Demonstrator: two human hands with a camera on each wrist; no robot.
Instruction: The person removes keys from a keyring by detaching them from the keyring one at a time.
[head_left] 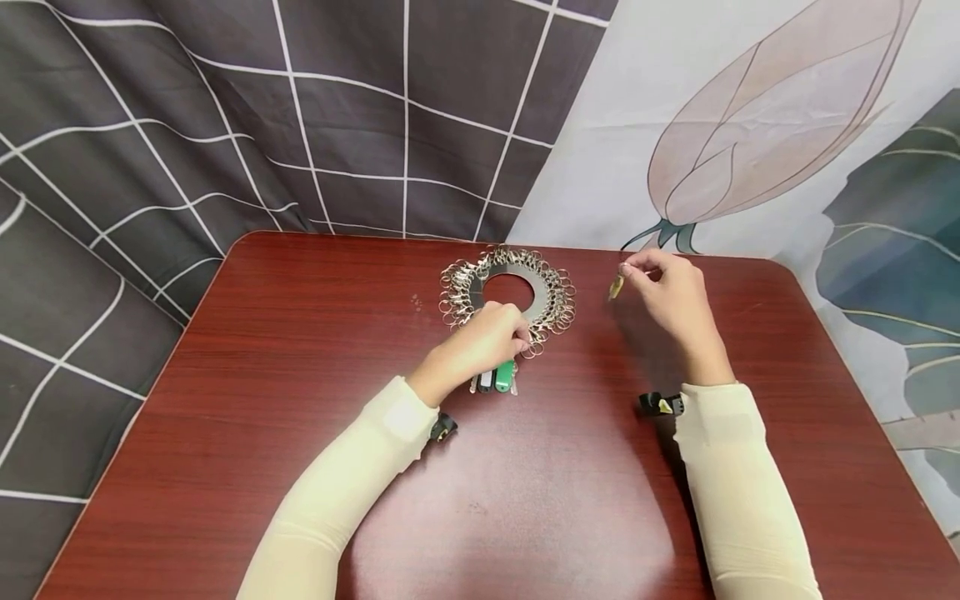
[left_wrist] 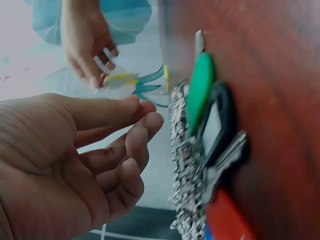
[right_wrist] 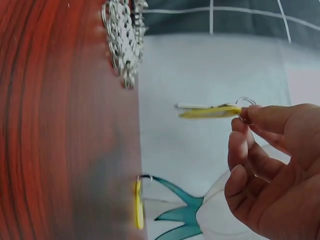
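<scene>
The grip of the right hand point(head_left: 670, 293) is narrow: thumb and forefinger pinch a small wire ring point(right_wrist: 245, 98), from which a yellow tag point(right_wrist: 210, 113) and a key point(right_wrist: 192, 105) hang. The pair is up in the air above the table point(head_left: 315, 358), to the right of a flat grey ring plate point(head_left: 537, 287). Any writing on the tag is too blurred to read. In the head view its long axis runs steeply downward from the fingertips, leaning a little left; the right wrist view shows tag and key almost parallel, their free ends pointing away from the fingers towards the tabletop.

The left hand point(head_left: 486, 335) hovers at the near edge of the plate, its fingers loosely bent and thumb close to the forefinger, with nothing visible between them.

Metal clasps and loops point(head_left: 561, 302) crowd all round the plate. At its near side lie a green tag point(head_left: 504, 377) and a black tag point(left_wrist: 220, 117) side by side, long axes pointing towards the person, with keys beside them. The black one carries a white label point(left_wrist: 212, 127), its lettering illegible. A red tag point(left_wrist: 227, 215) is near them. A second yellow tag point(right_wrist: 139, 205) rests on the tabletop.
</scene>
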